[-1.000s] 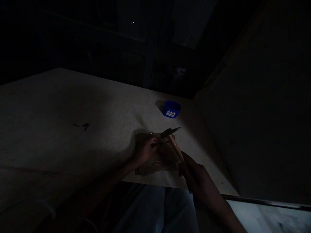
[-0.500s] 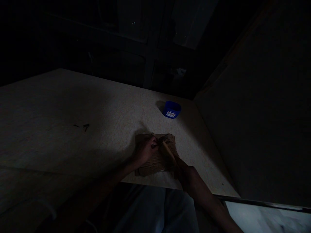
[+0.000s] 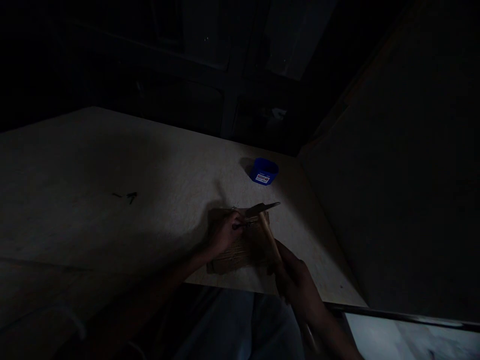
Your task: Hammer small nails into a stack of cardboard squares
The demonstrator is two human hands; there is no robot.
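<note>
My right hand point(image 3: 294, 277) is wrapped round the wooden handle of a hammer point(image 3: 269, 232). Its dark head, with one thin pointed end, is raised over the far right part of a brown ridged pad that looks like corrugated cardboard point(image 3: 236, 255). On the pad's far side, my left hand point(image 3: 227, 230) pinches a small, dark, thin piece point(image 3: 247, 224) just below and left of the hammer head. Dim light hides what kind of piece it is. The pad lies flat near the table's front edge.
A blue plastic tub point(image 3: 264, 171) with a white label stands beyond the pad. Several small dark pieces point(image 3: 131, 196) lie to the left on the pale table point(image 3: 168, 175). A dark upright panel point(image 3: 405, 175) borders the right side.
The hammer has lifted and turned away from the left hand's fingertips, so its head now shows. My right hand has moved slightly right and down; the left hand stays nearly in place.
</note>
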